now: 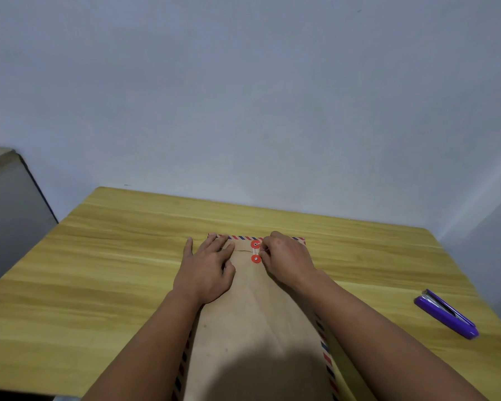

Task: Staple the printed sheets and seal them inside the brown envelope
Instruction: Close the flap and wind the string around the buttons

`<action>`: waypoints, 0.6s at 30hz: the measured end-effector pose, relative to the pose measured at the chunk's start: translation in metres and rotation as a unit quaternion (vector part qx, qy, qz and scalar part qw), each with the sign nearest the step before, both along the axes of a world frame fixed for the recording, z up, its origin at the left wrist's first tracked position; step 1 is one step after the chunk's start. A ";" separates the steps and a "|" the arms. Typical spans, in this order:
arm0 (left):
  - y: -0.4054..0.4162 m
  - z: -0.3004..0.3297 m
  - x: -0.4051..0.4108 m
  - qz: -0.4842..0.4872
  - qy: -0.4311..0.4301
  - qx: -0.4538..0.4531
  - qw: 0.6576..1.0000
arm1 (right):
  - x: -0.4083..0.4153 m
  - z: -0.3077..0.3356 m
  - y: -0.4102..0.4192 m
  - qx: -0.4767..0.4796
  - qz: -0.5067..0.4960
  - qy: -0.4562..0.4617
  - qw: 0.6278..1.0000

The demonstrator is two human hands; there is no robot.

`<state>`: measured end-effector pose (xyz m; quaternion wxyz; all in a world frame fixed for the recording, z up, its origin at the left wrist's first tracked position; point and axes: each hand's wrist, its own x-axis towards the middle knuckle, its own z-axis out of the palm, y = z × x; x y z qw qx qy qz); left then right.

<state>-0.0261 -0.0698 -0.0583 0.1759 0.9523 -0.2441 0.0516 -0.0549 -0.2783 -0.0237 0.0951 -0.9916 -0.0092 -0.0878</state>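
Observation:
A brown envelope (255,319) with a red-and-blue striped border lies lengthwise on the wooden table (99,270), flap folded down at the far end. Two red button discs (255,251) sit on the flap and body, with white string running between them. My left hand (207,269) lies flat on the envelope just left of the discs, fingers spread. My right hand (287,260) pinches the string right beside the discs. The printed sheets are not in sight. A purple stapler (446,314) lies on the table far to the right.
The table's far edge meets a pale wall (243,96). A grey cabinet (9,215) stands past the left edge. A dark shadow falls on the near part of the envelope.

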 end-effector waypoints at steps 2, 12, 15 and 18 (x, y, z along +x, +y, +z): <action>0.000 0.000 0.000 -0.001 -0.001 0.005 1.000 | 0.003 0.002 -0.001 0.007 0.003 0.007 1.000; 0.001 -0.001 0.000 -0.004 -0.010 -0.008 1.000 | 0.018 0.006 -0.003 0.020 -0.022 -0.002 1.000; 0.001 -0.001 0.000 -0.002 -0.009 -0.005 1.000 | 0.024 0.006 -0.005 0.016 -0.024 0.009 1.000; 0.000 -0.001 0.000 -0.001 -0.012 -0.008 1.000 | 0.026 0.005 -0.007 0.017 -0.029 0.015 0.999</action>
